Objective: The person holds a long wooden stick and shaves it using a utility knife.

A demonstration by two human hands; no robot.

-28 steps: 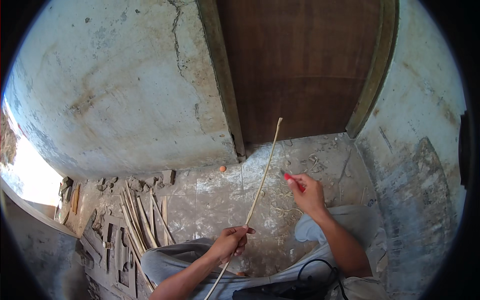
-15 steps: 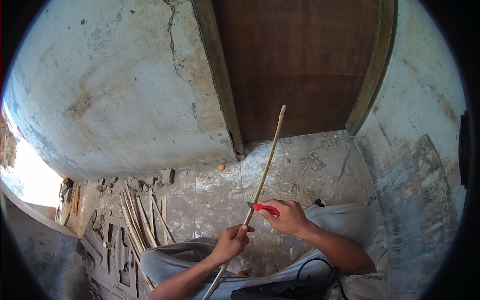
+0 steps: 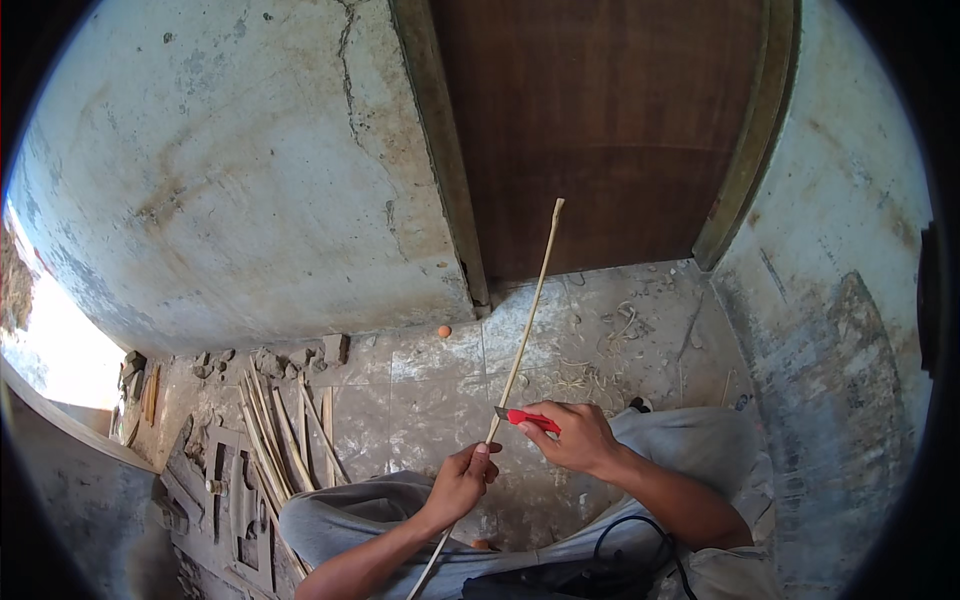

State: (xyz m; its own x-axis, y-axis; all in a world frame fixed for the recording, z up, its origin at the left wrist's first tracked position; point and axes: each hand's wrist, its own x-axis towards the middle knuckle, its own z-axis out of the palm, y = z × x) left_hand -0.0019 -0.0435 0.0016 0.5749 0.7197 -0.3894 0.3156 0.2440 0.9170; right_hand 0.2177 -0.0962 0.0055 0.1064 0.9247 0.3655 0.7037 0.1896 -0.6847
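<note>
A long, thin pale wooden stick (image 3: 527, 335) slants up from my lap toward the brown door. My left hand (image 3: 463, 482) is closed around its lower part, thumb lying along the top. In my right hand (image 3: 572, 436) is a red utility knife (image 3: 533, 418), gripped with the fingers wrapped round its handle. The grey blade points left and meets the stick just above my left hand. Whether the edge bites into the wood is too small to tell.
Several more sticks (image 3: 272, 430) lean in a bundle left of my knee, beside a grey slotted panel (image 3: 240, 510). Curled shavings (image 3: 590, 385) litter the floor ahead. A small orange ball (image 3: 444, 331) lies near the wall, by rubble (image 3: 275, 362). The door (image 3: 600, 130) stands ahead.
The stick has turned in my left hand, showing a paler, thinner-looking side. Its far tip has shifted slightly left and up. My hands and the knife stay nearly in place.
</note>
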